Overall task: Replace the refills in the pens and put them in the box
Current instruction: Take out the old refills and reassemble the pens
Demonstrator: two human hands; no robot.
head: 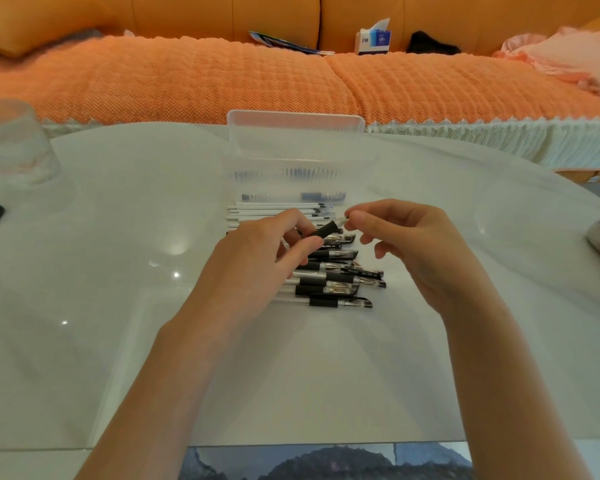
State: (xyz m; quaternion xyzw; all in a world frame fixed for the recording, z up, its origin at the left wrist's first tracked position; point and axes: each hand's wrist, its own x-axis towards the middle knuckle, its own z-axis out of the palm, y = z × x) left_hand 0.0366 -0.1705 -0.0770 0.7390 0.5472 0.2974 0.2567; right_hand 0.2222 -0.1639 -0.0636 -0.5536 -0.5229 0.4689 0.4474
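Both bare forearms reach up from the near edge of the white table [118,237], and a long orange sofa [187,74] runs behind the box. That clear plastic box [297,147] stands on the table with its lid raised at the back. A heap of black-gripped pens [336,282] lies in front of the box, and a row of white refills [274,211] lies between the heap and the box. Above the heap, the left hand [257,258] curls its fingers round the barrel of one pen [328,229], tilted tip-up to the right. The right hand [413,244] pinches that pen's metal tip between thumb and forefinger, its other fingers loosely bent.
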